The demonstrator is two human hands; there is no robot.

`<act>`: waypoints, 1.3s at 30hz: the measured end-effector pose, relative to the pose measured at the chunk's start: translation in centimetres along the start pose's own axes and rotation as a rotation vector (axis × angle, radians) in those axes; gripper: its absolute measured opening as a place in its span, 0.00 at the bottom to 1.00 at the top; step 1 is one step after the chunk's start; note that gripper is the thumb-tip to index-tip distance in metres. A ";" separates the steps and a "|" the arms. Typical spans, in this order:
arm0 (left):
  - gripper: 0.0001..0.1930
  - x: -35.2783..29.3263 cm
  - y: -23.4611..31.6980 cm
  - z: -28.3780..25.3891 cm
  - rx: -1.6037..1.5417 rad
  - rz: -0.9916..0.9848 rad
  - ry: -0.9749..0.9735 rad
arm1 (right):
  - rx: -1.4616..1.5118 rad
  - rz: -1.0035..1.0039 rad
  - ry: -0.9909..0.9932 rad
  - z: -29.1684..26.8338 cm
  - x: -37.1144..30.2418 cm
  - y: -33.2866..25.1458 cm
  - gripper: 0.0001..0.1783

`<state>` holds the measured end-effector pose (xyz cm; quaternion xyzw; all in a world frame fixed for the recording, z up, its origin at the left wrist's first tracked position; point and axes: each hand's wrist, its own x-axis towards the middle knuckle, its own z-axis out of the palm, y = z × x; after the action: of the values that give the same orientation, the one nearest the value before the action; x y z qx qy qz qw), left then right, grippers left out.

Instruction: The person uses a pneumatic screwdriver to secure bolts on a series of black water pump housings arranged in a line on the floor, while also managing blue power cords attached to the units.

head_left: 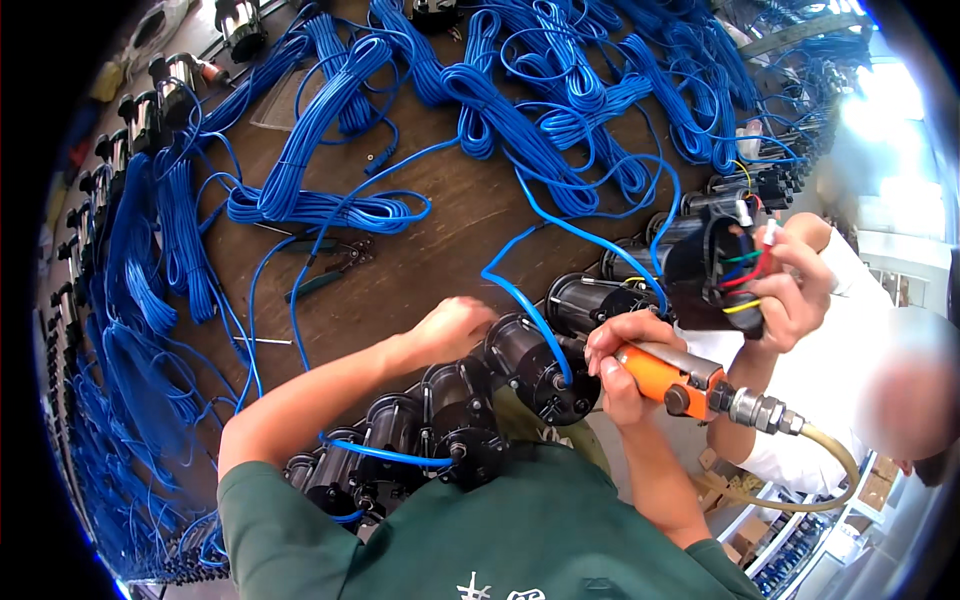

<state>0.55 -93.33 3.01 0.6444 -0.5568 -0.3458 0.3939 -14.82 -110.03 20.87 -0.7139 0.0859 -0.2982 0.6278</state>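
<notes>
"Where does the black canister [520,355] lie from the person's fingers?"

"Between the 2 hands, at the near edge of the worktop [430,250]. The left hand [455,325] is nearer, right at its upper-left end; the right hand [622,385] is just beside it, up and to the right of the capped end face."

"And its long axis?"

"It slants from upper left to lower right, end face toward the person's body. The orange air tool [655,375] slants more gently, its hose [840,450] end pointing right. I judge that any use of the tool there turns on bringing its nose left and down to that face, clear of the blue cable [543,325] entering it."

"How are the fingers set?"

"The right ones are wrapped around the tool. The left ones are curled, but their tips are out of sight, so I can't tell whether they grip the canister or only touch it."

"What else is hard to make out?"

"The tool's nose, behind the right fingers. The canister's underside is hidden too, and the co-worker's hand [800,290] is partly covered by wires."
</notes>
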 end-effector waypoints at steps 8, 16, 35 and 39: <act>0.09 -2.3 -0.8 2.0 0.094 0.207 -0.003 | -0.001 -0.017 0.102 2.0 -0.9 -9.0 0.20; 0.07 -2.7 -2.8 3.1 0.123 0.317 -0.033 | 0.104 -0.055 -0.025 4.1 -3.0 -6.7 0.15; 0.09 -2.4 -0.3 1.2 -0.008 0.328 -0.024 | -0.067 -0.171 -0.222 4.8 -1.1 -3.7 0.16; 0.11 -1.6 0.9 1.3 -0.035 0.290 -0.024 | 0.098 -0.183 -0.318 4.0 -1.7 -2.7 0.19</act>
<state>-1.20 -92.01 3.27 0.5462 -0.6425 -0.3025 0.4442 -14.77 -105.29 22.75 -0.7253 -0.0942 -0.2413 0.6379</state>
